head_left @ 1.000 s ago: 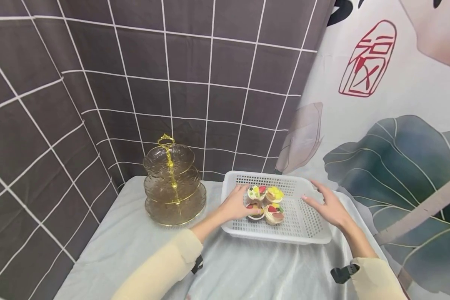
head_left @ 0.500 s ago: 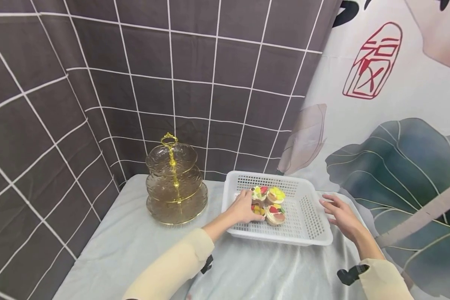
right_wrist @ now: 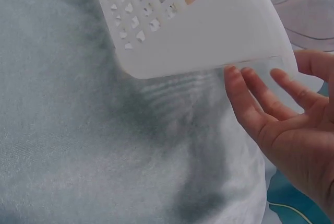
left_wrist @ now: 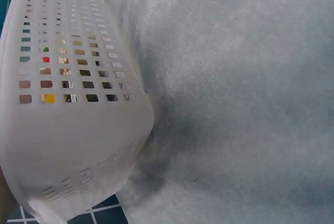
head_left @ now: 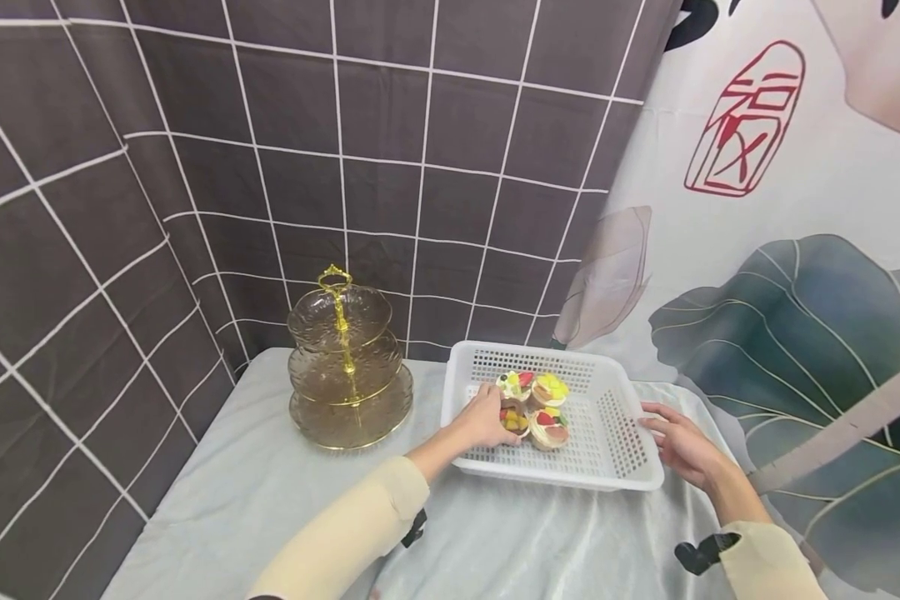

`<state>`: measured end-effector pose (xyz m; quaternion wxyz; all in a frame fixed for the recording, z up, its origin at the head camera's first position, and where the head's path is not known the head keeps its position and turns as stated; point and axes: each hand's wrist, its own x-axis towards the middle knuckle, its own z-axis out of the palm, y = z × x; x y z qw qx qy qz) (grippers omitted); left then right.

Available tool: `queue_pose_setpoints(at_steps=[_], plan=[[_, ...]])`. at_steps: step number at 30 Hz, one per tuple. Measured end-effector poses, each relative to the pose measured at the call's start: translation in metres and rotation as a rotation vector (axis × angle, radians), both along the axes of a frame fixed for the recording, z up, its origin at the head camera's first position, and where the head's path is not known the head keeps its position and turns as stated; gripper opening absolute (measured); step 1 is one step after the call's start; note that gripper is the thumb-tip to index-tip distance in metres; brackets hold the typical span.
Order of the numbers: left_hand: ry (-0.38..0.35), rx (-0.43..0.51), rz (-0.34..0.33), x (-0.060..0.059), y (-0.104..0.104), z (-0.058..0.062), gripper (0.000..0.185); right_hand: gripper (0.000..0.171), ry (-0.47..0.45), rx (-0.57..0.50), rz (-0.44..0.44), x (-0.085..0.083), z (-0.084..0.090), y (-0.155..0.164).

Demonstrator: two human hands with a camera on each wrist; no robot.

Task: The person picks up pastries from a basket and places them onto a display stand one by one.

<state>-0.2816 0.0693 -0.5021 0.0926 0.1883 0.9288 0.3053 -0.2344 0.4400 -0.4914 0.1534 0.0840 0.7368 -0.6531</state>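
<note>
A white plastic basket (head_left: 570,477) holds several cream-and-fruit tarts set close together. In the head view my left hand (head_left: 483,421) reaches over its left wall, with fingers and thumb round the near-left tart with yellow fruit (head_left: 513,419). Beside that tart sit one with red fruit and cream (head_left: 548,430), one with yellow fruit (head_left: 549,388) and one with green and red toppings (head_left: 515,383). My right hand (right_wrist: 292,114) is at the basket's right end, its fingers extended with the tips at the wall. The left wrist view shows mostly the perforated basket side (left_wrist: 73,119).
A three-tier glass cake stand (head_left: 351,367) with gold trim and a gold handle stands left of the basket. Pale shiny cloth (head_left: 270,508) covers the table. A dark gridded curtain (head_left: 382,192) hangs behind, and a printed white one (head_left: 817,192) on the right.
My left-hand fingers have come in round the near-left tart. My right hand has moved from above the basket's right rim to the outside of its right wall.
</note>
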Motion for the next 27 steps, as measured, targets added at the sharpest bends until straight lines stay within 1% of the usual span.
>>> queue_pose_setpoints(at_steps=[5, 9, 14, 19, 23, 27], plan=[[0.013, 0.001, 0.015, 0.0, 0.002, 0.0, 0.088, 0.058, 0.0, 0.022, -0.008, 0.001, 0.001, -0.001], [0.013, -0.007, 0.016, 0.001, 0.005, -0.001, 0.09, 0.059, -0.005, 0.018, -0.012, 0.001, 0.001, -0.001], [0.02, -0.041, 0.011, 0.002, 0.008, -0.001, 0.093, 0.06, 0.009, 0.022, -0.007, 0.002, -0.001, -0.002], [0.028, -0.053, 0.002, 0.002, 0.008, 0.001, 0.088, 0.062, 0.016, 0.032, -0.004, 0.001, -0.002, -0.003], [0.034, -0.07, -0.023, 0.003, 0.005, 0.006, 0.083, 0.062, 0.012, 0.037, -0.009, 0.003, -0.002, -0.006], [0.04, -0.082, -0.058, 0.003, -0.001, 0.018, 0.081, 0.062, 0.003, 0.047, -0.023, 0.004, -0.002, -0.006]])
